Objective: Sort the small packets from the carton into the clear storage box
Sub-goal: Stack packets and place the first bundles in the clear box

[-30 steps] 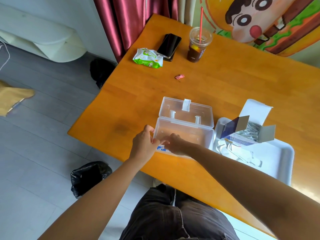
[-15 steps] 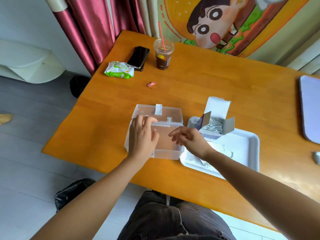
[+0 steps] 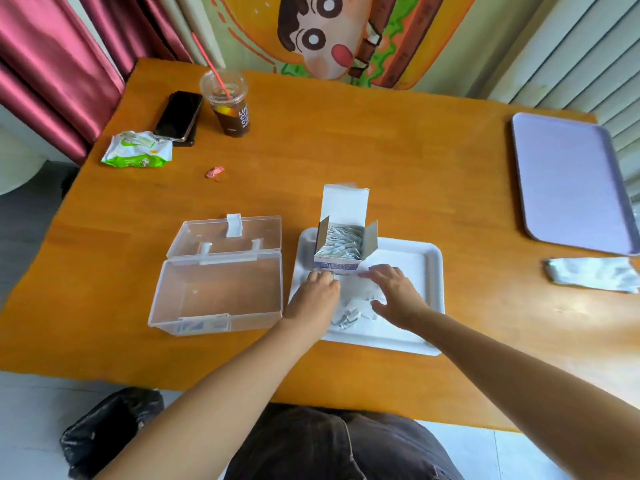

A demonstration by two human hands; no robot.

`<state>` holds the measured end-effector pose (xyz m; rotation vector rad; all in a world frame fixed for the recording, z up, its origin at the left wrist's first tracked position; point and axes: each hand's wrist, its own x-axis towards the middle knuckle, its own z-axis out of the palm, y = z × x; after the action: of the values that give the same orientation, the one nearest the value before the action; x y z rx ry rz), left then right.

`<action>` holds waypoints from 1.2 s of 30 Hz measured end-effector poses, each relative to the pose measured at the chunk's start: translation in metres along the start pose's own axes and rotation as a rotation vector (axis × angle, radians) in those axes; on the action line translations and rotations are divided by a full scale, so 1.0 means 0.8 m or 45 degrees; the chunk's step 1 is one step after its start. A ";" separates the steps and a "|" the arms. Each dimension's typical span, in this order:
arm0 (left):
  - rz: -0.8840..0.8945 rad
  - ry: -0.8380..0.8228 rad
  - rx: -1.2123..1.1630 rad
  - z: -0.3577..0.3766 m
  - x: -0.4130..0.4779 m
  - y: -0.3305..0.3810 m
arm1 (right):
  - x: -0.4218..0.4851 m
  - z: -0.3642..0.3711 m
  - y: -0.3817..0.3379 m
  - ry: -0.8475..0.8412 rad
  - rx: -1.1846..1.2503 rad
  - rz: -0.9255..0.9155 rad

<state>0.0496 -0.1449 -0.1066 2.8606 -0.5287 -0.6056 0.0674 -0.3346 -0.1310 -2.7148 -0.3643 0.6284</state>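
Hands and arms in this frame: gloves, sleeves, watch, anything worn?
Left hand and right hand: no gloves, and no rings or watch visible. No sleeves in view on either arm, and no wristbands or markings. The only clothing in shot is dark trousers.

Orange wooden surface [image 3: 381,150], daylight glare on its right side. Maroon curtain [image 3: 52,64] behind its far-left corner. Cartoon mural [image 3: 329,36] on the wall behind its far edge. Pale slatted blinds [image 3: 571,46] beyond its far-right corner. Grey tiled floor [image 3: 31,410] at its near-left.
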 end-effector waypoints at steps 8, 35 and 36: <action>-0.064 -0.053 0.270 0.008 0.014 0.003 | 0.013 0.010 0.003 0.026 -0.020 -0.140; -0.080 0.084 0.083 0.018 0.013 -0.005 | 0.006 0.016 0.010 0.190 -0.046 -0.270; -0.077 0.086 0.089 0.020 0.015 -0.005 | 0.005 0.016 0.011 0.166 -0.075 -0.265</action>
<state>0.0547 -0.1469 -0.1263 2.9609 -0.4630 -0.5078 0.0661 -0.3380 -0.1465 -2.7074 -0.6298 0.3868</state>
